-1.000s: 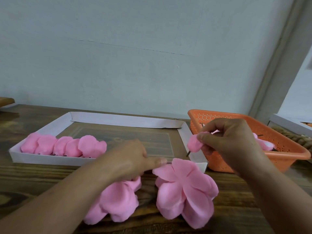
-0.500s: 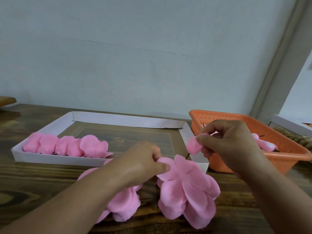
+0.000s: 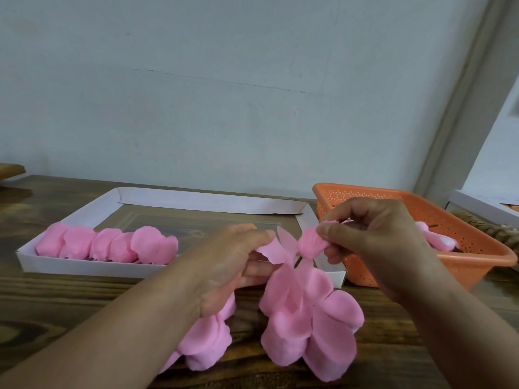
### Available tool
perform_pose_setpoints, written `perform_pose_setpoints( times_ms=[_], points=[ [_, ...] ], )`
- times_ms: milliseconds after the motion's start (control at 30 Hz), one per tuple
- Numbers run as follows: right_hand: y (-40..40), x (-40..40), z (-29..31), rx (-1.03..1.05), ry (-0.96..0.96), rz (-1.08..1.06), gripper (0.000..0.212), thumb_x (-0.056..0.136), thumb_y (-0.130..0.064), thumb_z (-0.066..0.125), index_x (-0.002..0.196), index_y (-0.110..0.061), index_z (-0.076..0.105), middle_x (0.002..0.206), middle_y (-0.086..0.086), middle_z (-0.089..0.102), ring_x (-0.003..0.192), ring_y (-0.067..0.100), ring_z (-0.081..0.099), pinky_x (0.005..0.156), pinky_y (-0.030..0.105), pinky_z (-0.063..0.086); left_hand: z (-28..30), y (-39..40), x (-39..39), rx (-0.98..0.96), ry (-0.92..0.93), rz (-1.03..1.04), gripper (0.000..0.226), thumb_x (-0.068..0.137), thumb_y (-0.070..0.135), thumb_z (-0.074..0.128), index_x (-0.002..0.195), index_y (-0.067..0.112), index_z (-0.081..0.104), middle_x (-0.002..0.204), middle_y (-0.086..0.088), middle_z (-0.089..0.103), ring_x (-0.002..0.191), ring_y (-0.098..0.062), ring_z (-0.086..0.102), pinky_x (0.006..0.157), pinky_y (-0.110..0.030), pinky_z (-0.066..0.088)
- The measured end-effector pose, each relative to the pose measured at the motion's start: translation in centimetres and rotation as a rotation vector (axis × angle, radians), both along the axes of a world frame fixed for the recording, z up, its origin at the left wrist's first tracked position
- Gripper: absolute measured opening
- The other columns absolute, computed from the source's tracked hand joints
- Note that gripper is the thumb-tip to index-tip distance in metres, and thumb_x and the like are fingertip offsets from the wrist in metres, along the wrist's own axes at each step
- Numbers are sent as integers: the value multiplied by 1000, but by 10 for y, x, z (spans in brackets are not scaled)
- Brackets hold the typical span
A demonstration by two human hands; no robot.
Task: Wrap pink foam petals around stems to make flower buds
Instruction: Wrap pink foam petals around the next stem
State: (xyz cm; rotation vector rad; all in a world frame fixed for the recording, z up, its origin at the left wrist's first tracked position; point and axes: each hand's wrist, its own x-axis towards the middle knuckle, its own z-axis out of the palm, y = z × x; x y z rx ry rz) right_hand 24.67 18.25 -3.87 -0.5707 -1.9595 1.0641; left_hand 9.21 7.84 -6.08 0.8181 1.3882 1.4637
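Note:
My right hand (image 3: 373, 237) pinches a small pink foam bud (image 3: 310, 244) on a thin dark stem (image 3: 297, 261), held just above the table. My left hand (image 3: 227, 259) pinches a loose pink petal (image 3: 276, 248) lifted off the pile and holds it close to the bud's left side. Below them a pile of flat pink petals (image 3: 309, 321) lies on the wooden table (image 3: 70, 304). A second petal pile (image 3: 206, 341) sits partly under my left wrist. Several wrapped pink buds (image 3: 109, 245) lie in a row in the white tray (image 3: 84, 268).
An orange perforated basket (image 3: 463, 234) at the right holds more pink pieces with stems. A white box edge (image 3: 477, 206) and a brown object lie beyond it. A plain wall rises right behind the table.
My left hand has picked one petal off the pile and raised it toward the bud. The right hand with the bud has stayed nearly where it was.

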Motion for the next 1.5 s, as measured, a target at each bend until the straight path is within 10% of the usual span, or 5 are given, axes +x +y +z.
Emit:
perform_pose_setpoints(
  times_ms=[267,533,967,1167,1500],
  points=[
    [-7,0,4,65,52,-10,11,78,8,65,70,1,65,51,16,64,43,18,58,48,24,51,1,-2,4,45,-261,-116,49,70,32,66,107,0,68,99,-20,67,84,-28,63,79,-39,55],
    [-18,1,8,157,67,1,8,77,6,67,72,0,66,53,13,63,44,16,59,47,26,49,1,-2,6,33,-541,-188,53,57,30,74,99,-2,71,110,-18,68,90,-28,66,80,-42,56],
    [-20,3,12,189,65,-25,7,77,7,67,73,2,66,57,15,64,45,19,59,49,34,49,-4,-1,11,-26,-196,118,38,82,6,67,118,-3,60,104,-23,70,98,-37,66,89,-48,53],
    [-21,2,11,176,64,-1,8,76,6,68,72,0,65,56,16,63,45,17,59,48,30,49,-2,-1,14,-10,-406,24,29,70,5,70,99,-2,69,93,-18,73,75,-25,70,64,-34,58],
    [-21,0,8,278,52,-55,14,75,4,70,67,-7,66,66,12,63,54,27,58,51,41,49,-4,1,19,69,-489,115,25,92,8,56,114,-2,62,103,-20,71,91,-28,69,74,-38,58]
  ],
)
